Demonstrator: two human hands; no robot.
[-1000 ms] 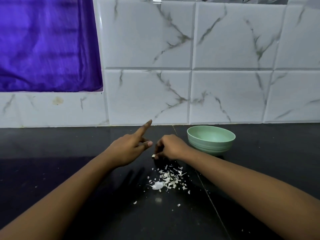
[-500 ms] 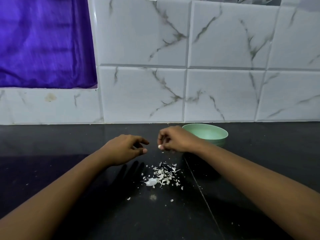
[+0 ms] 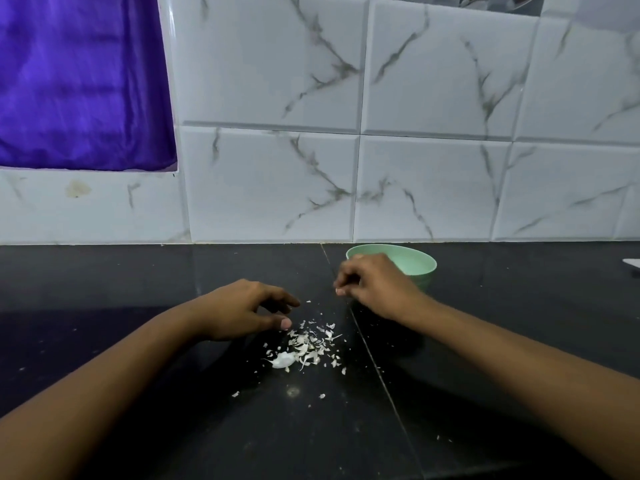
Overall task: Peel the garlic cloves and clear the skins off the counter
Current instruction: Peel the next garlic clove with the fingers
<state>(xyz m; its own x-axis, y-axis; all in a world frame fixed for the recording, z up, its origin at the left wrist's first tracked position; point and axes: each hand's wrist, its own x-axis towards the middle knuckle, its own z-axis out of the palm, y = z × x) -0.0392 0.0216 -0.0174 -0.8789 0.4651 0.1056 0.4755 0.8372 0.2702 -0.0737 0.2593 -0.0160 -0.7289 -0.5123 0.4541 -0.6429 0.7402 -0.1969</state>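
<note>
A pale garlic clove [image 3: 338, 291] is pinched by the curled fingers of the right hand [image 3: 375, 285] beside the green bowl [image 3: 420, 266]; the left hand [image 3: 242, 308] is held slack and empty by the skins [image 3: 304, 344] on the counter [image 3: 104, 289]. Release is best made inside the rim.

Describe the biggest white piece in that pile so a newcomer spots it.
On the black counter, near-left of the green bowl, lies a scatter of white skins. At its near-left edge sits the biggest piece, a white blob where the others are thin flakes.
</note>
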